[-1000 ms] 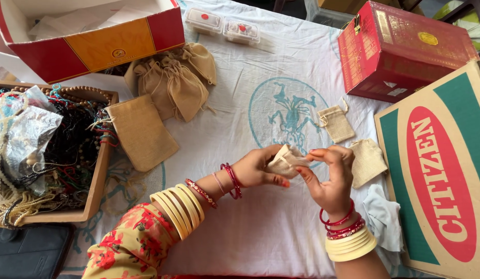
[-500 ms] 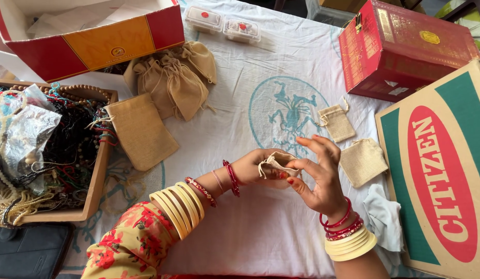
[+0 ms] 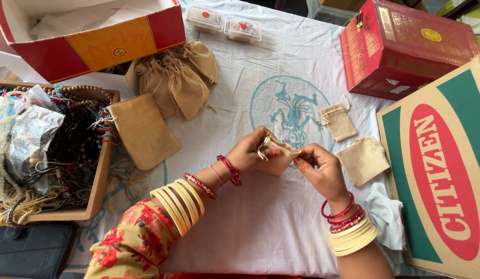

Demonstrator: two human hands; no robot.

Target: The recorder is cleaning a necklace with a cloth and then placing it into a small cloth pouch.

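Right hand [image 3: 322, 173], splayed open half a second ago, now pinches the right edge of the small jute pouch [image 3: 277, 153], left hand [image 3: 250, 152] gripping its drawstring mouth, held just above the white cloth [image 3: 260, 227], slightly farther out.

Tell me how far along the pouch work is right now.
Done, by the look of it: three bulging tied pouches heaped near the red and yellow box. In hand: left hand and right hand both grip one small pouch at its mouth. Left: flat pouches lie on the cloth.
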